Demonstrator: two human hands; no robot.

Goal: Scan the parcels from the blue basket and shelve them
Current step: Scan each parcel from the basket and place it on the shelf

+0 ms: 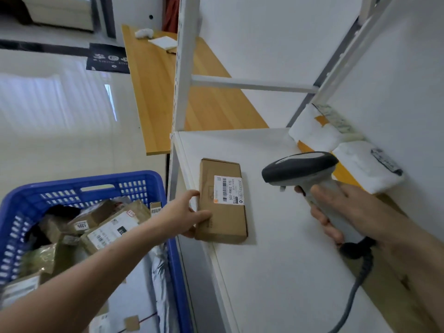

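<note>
A flat brown cardboard parcel (pixel 222 200) with a white barcode label lies on the white shelf board (pixel 276 260). My left hand (pixel 186 213) grips the parcel's near left edge, thumb on top. My right hand (pixel 346 212) holds a grey barcode scanner (pixel 302 171) by its handle, its head aimed toward the parcel's label from the right. The blue basket (pixel 72 188) stands at the lower left, filled with several cardboard parcels and bags.
Two white padded bags (pixel 341 150) lean at the back of the shelf. White shelf uprights (pixel 183 68) and a crossbar rise above. A wooden table (pixel 163 87) holding paper stands behind. The scanner's coiled cable (pixel 353 296) hangs down at the right.
</note>
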